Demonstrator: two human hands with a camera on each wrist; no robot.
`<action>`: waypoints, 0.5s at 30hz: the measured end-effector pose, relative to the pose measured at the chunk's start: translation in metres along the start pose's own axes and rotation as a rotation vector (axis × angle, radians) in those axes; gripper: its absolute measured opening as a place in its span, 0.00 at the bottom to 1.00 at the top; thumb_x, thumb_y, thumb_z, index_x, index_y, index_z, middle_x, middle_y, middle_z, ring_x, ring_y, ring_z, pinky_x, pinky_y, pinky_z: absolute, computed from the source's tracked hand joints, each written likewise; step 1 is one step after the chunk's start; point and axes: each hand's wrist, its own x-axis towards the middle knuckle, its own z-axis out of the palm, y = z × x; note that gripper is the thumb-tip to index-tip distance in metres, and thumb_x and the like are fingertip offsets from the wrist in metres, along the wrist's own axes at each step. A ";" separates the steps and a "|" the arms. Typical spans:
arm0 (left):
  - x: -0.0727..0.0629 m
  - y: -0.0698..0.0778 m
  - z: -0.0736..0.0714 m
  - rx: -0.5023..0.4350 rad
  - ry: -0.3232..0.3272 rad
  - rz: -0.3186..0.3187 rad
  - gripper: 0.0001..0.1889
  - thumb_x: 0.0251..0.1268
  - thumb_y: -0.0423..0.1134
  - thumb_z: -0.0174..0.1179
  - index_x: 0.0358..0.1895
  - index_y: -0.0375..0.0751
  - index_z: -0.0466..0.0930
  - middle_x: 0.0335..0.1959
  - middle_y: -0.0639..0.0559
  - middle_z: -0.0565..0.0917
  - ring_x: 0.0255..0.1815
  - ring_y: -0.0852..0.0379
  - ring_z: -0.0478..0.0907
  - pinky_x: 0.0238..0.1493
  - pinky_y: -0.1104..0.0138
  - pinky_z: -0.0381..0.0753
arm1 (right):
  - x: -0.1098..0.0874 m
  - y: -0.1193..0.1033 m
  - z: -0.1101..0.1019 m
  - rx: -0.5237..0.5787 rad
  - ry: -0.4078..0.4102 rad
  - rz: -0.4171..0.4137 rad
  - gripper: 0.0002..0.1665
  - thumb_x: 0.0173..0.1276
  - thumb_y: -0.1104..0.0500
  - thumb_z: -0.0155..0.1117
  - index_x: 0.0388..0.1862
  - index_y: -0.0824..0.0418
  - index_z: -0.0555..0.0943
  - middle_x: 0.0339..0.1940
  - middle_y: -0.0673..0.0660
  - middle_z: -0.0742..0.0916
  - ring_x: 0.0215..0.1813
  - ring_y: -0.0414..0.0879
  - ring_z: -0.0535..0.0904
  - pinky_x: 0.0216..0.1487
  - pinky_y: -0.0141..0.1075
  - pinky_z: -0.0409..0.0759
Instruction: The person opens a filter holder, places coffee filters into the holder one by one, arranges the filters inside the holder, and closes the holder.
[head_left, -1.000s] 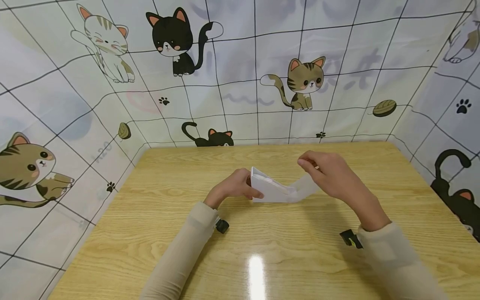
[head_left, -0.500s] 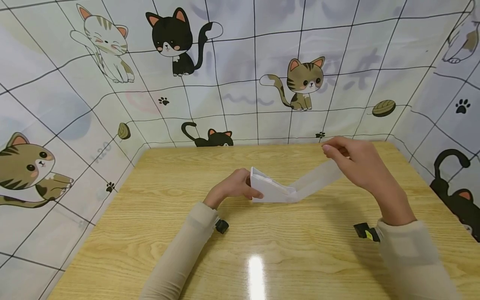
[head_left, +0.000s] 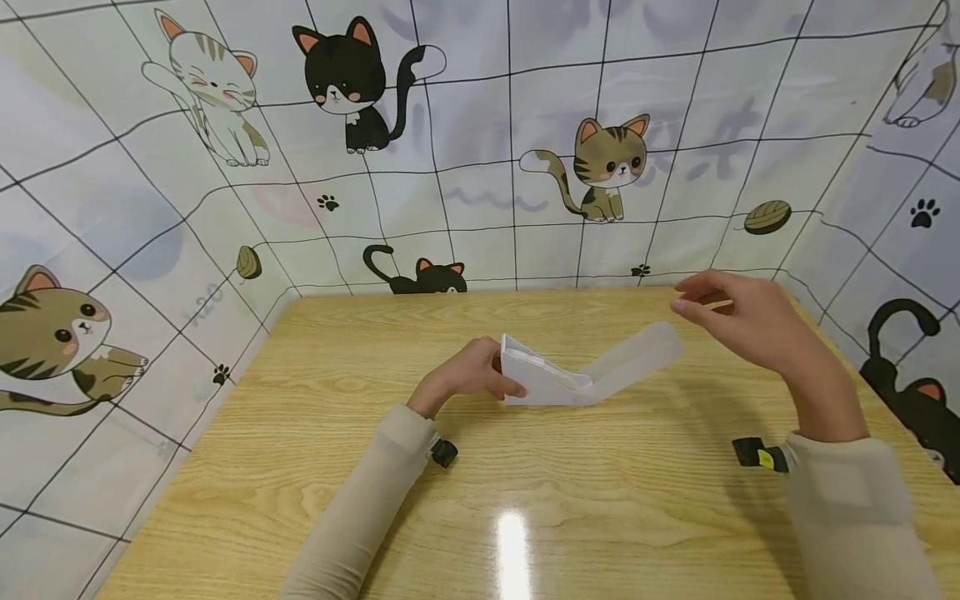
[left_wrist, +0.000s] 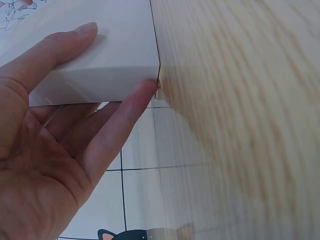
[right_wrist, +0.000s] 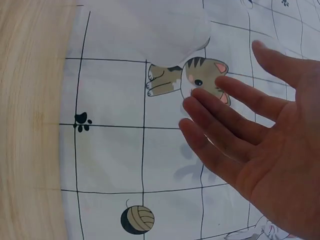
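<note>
A white case with a slanted opening stands on the table near its middle in the head view. Something pale shows inside the opening; its kind is too small to tell. From the case's right end a translucent lid slopes up and outward, swung open. My left hand grips the case's left end. In the left wrist view, the thumb lies on one white face and the other fingers reach beneath and behind. My right hand hovers just beyond the lid's tip, touching nothing. Its fingers are relaxed and spread in the right wrist view.
A light wooden table carries the case. Behind it and along both sides hangs a white grid-patterned cloth printed with cats. A black wrist device sits at my left cuff, another black device at my right.
My right hand has drawn the lid up and to the right, then let it go and moved farther right. The left hand and the case have stayed in place.
</note>
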 end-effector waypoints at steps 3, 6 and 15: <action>0.000 0.000 0.000 0.001 0.000 -0.001 0.19 0.59 0.34 0.76 0.53 0.37 0.85 0.42 0.43 0.91 0.32 0.47 0.89 0.37 0.57 0.91 | 0.001 0.007 -0.002 0.018 -0.070 0.001 0.27 0.79 0.43 0.60 0.67 0.58 0.79 0.60 0.64 0.86 0.60 0.58 0.82 0.57 0.53 0.85; -0.001 0.001 0.000 0.001 0.000 -0.003 0.19 0.59 0.34 0.75 0.53 0.37 0.85 0.41 0.43 0.91 0.31 0.49 0.89 0.36 0.59 0.91 | 0.003 0.014 -0.001 0.062 -0.138 -0.006 0.28 0.77 0.45 0.63 0.69 0.57 0.77 0.63 0.62 0.85 0.59 0.39 0.80 0.54 0.35 0.83; 0.000 -0.002 0.000 0.009 0.001 0.003 0.18 0.59 0.35 0.76 0.52 0.39 0.86 0.41 0.45 0.91 0.31 0.49 0.89 0.36 0.58 0.91 | 0.005 0.028 0.005 0.195 -0.238 -0.047 0.31 0.72 0.53 0.71 0.71 0.58 0.75 0.66 0.62 0.83 0.54 0.25 0.77 0.47 0.26 0.81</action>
